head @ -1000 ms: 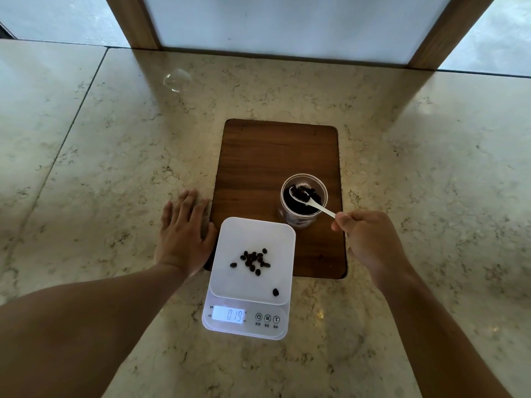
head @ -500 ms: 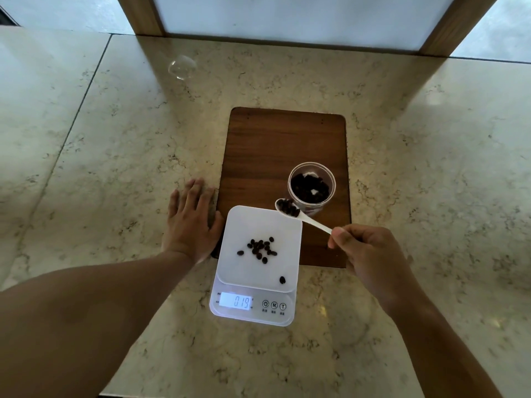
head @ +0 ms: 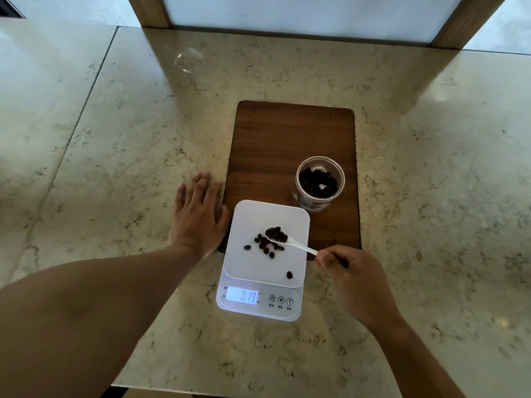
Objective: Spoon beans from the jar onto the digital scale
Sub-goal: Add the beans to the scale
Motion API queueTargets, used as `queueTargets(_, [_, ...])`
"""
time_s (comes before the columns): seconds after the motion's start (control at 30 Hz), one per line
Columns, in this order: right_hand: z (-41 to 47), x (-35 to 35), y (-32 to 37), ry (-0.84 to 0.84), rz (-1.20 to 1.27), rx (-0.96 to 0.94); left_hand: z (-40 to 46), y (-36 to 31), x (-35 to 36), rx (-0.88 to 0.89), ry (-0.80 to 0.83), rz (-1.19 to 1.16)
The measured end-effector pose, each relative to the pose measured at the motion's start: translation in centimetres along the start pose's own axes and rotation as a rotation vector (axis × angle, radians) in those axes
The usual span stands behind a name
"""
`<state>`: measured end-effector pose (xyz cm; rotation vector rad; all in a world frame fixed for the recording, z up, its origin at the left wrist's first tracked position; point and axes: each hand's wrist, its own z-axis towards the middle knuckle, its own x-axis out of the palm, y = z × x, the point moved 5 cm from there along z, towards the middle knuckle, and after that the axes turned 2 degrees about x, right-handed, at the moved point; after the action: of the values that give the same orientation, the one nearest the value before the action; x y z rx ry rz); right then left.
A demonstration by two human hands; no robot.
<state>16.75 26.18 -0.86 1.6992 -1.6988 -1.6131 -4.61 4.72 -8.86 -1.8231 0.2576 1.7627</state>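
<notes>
A pale marble countertop (head: 115,139) fills the head view, with a frosted panel in a wooden frame along its far edge. A dark wooden board (head: 287,145) lies in the middle, and the digital scale (head: 260,307) sits at its near end, part on the board and part on the marble, its lit display turned toward the person.

The right hand (head: 353,278) pinches the handle of a small white spoon (head: 298,246) between thumb and fingertips, keeping the loaded bowl level above the scale's white platform. Judging from that level hold, the beans are being carried over the pile before tipping. The left hand (head: 198,216) lies flat on the marble, fingers spread and holding nothing, touching the board's left edge, probably to steady it.

The clear jar (head: 319,183) stands open on the board just beyond the scale's far right corner, close for short trips. It holds dark beans (head: 316,182). A small cluster already lies on the platform, one stray bean (head: 289,274) apart near its front.
</notes>
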Motion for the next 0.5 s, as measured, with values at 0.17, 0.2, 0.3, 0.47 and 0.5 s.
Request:
queueTargets(0.17, [-0.3, -0.4, 0.3, -0.091, -0.035, -0.099, 0.0, 0.0, -0.1, 0.002, -0.006, 0.001])
queueTargets(0.2, [-0.3, -0.5, 0.4, -0.114, -0.054, -0.124, 0.0, -0.1, -0.1, 0.002, -0.008, -0.001])
queueTargets(0.3, [-0.4, -0.8, 0.9, -0.177, -0.134, -0.222, 0.0, -0.1, -0.3, 0.004, -0.009, -0.002])
queueTargets(0.47, [-0.8, -0.9, 1.3, -0.230, -0.199, -0.340, 0.0, -0.2, -0.2, 0.005, -0.004, 0.005])
queueTargets(0.5, [-0.9, -0.9, 1.3, -0.241, -0.213, -0.362, 0.0, -0.2, -0.2, 0.005, 0.000, 0.008])
